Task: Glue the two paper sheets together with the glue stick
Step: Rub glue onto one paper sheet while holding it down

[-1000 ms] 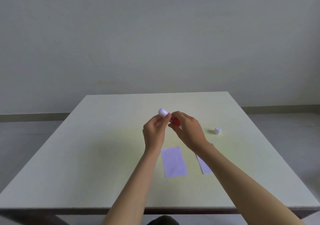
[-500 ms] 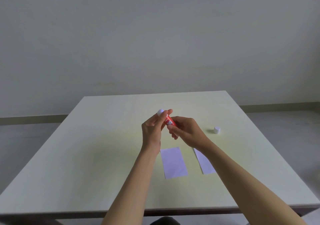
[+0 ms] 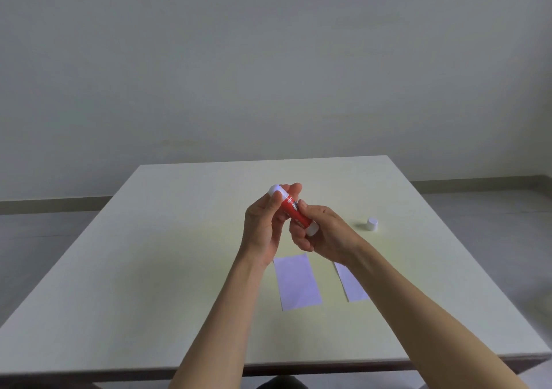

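Note:
I hold a red glue stick [image 3: 294, 211] with white ends between both hands, above the middle of the table. My left hand [image 3: 264, 227] grips its upper end, fingers wrapped near the white tip. My right hand [image 3: 324, 239] pinches the lower white end. Its white cap [image 3: 372, 224] stands on the table to the right, apart from my hands. Two pale paper sheets lie flat below my hands: the left sheet [image 3: 297, 281] is fully visible, the right sheet [image 3: 352, 285] is partly covered by my right forearm.
The white table [image 3: 149, 269] stretches around the sheets; its front edge runs along the bottom of the view. A plain grey wall and floor lie behind.
The glue stick has tilted so more of its red body and lower white end show. My right hand has slid down to the lower end. Both hands stay in the same place.

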